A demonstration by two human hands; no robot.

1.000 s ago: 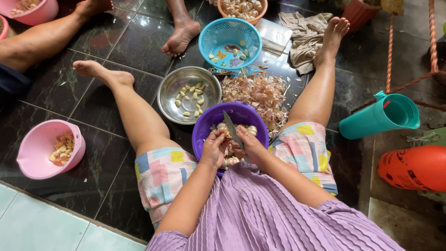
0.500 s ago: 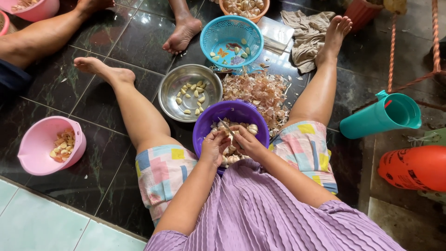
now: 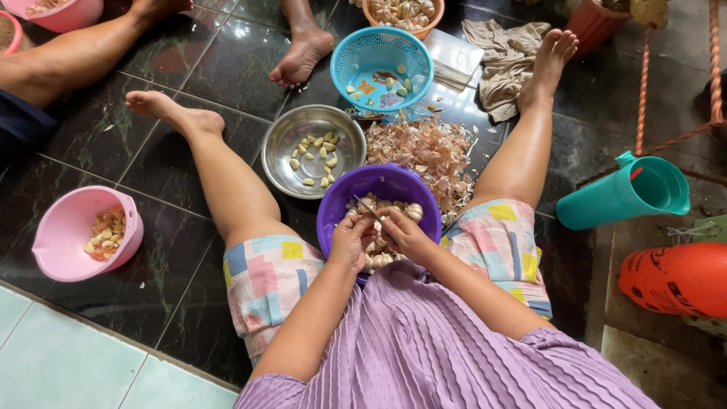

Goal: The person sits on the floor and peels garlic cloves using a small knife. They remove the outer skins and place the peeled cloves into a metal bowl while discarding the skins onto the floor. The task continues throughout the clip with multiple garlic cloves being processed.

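While she sits with the purple bowl (image 3: 379,198) between her thighs to keep the garlic within reach, her left hand (image 3: 350,241) pinches a clove and her right hand (image 3: 405,233) grips a small knife (image 3: 369,210) just above it (the steel bowl (image 3: 313,151) of peeled cloves waits just beyond).

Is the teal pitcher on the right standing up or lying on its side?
On its side. The teal pitcher lies on the dark floor, open mouth facing right.

Just under the grip sits a smooth purple plastic bowl (image 3: 379,185). Beyond it a steel bowl (image 3: 282,148) gleams, dry papery garlic skins (image 3: 428,151) lie heaped, and the dark tiled floor (image 3: 98,136) is glossy. A matt crumpled cloth (image 3: 500,57) lies farther off.
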